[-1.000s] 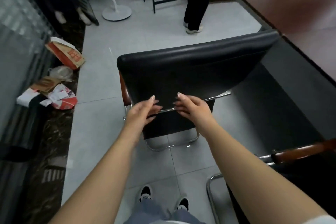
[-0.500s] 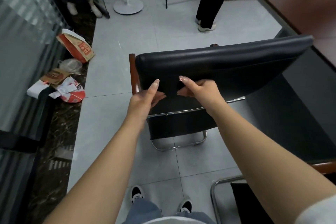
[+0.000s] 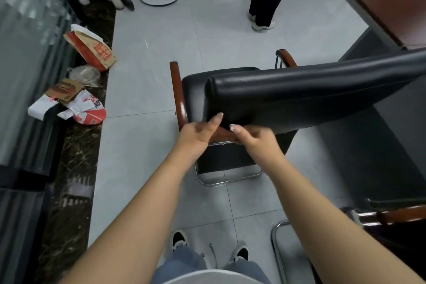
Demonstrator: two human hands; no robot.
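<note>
Both hands are on the office chair [image 3: 221, 76], at the bottom edge of its backrest [image 3: 311, 99].
- Left hand [image 3: 196, 136]: thumb straight up against the rear face. The other fingers are tucked under the edge and hidden, so it reads as a pinch.
- Right hand [image 3: 255, 139]: curled round the same edge, just beside the left, with only the thumb tip showing.

The chair stands on the tile floor on its chrome base [image 3: 230, 180], with the seat facing away from the person.

Key geometry: the backrest's long axis runs from the grip out to the right, towards the brown table [image 3: 380, 7]. Both hands sit near its left end, close to the wooden armrest [image 3: 178, 92], so most of the mass is right of the grip. The right hand is nearer the chair's middle. My guess is that any pull or swing will yaw the chair about the hands. A second chair [image 3: 391, 214] is near on the right.
</note>
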